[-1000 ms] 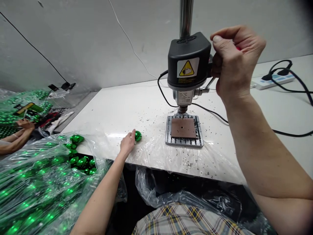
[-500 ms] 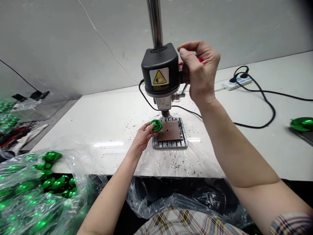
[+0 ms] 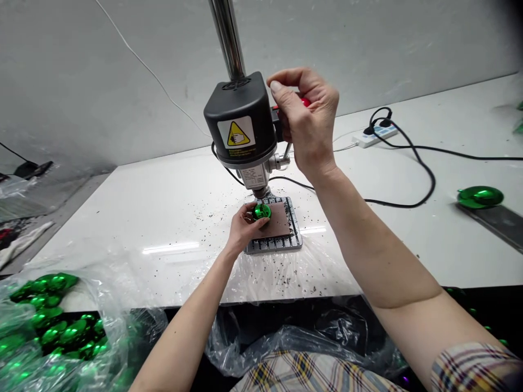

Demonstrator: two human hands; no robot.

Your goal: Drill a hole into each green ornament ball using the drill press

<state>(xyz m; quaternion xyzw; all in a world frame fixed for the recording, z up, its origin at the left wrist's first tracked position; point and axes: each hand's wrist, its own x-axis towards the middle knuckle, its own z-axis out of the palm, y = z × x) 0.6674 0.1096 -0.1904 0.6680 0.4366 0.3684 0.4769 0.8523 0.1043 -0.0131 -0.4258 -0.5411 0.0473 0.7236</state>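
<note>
A small drill press (image 3: 241, 117) with a black housing and a yellow warning label stands on the white table. My left hand (image 3: 244, 226) holds a shiny green round piece (image 3: 262, 211) between thumb and fingers, under the chuck and over the brown board (image 3: 280, 220) on the slotted metal base (image 3: 295, 242). My right hand (image 3: 312, 111) is closed round the red-knobbed lever (image 3: 305, 102) at the right side of the housing. The drill tip is hard to make out against the green piece.
Clear plastic bags with many green shiny pieces (image 3: 67, 332) lie at lower left. A power strip (image 3: 373, 135) with black cables is at back right. Another green piece (image 3: 481, 197) rests on a dark flat object (image 3: 492, 220) at right. Dark shavings dot the white table (image 3: 163, 201).
The view has shifted, so the press appears further left. My left hand has brought the green piece under the chuck, and its thumb now lies along the near side. My right hand stays at the lever.
</note>
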